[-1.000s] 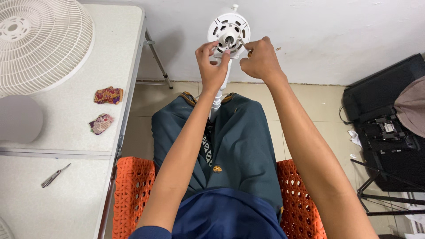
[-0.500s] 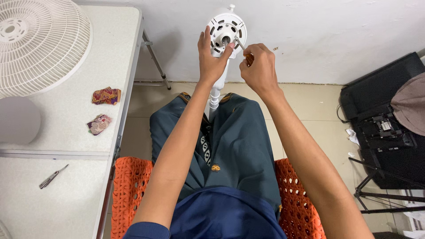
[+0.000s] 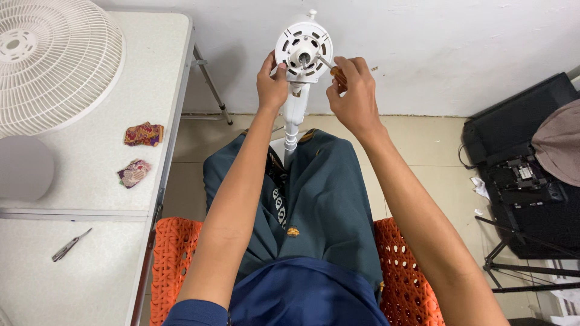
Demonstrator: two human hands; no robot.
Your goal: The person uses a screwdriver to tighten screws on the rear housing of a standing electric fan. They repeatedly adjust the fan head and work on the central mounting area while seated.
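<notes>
A white round fan motor housing [image 3: 304, 49] stands on a white stem [image 3: 292, 124] between my knees, its slotted face toward me. My left hand [image 3: 272, 84] grips the housing's lower left edge. My right hand [image 3: 352, 96] is closed around a screwdriver [image 3: 329, 65] with an orange handle; its metal shaft points at the right side of the housing's face, near the centre shaft.
A white fan grille [image 3: 45, 60] lies on the white table [image 3: 90, 181] at left, with two patterned cloth scraps [image 3: 144, 134] and small pliers [image 3: 70, 244]. I sit on an orange woven chair [image 3: 172, 265]. Black equipment and a tripod [image 3: 525, 187] stand at right.
My right hand shifted slightly right and down along the housing, bringing the screwdriver tip onto its face. My left hand stays on the housing's left edge.
</notes>
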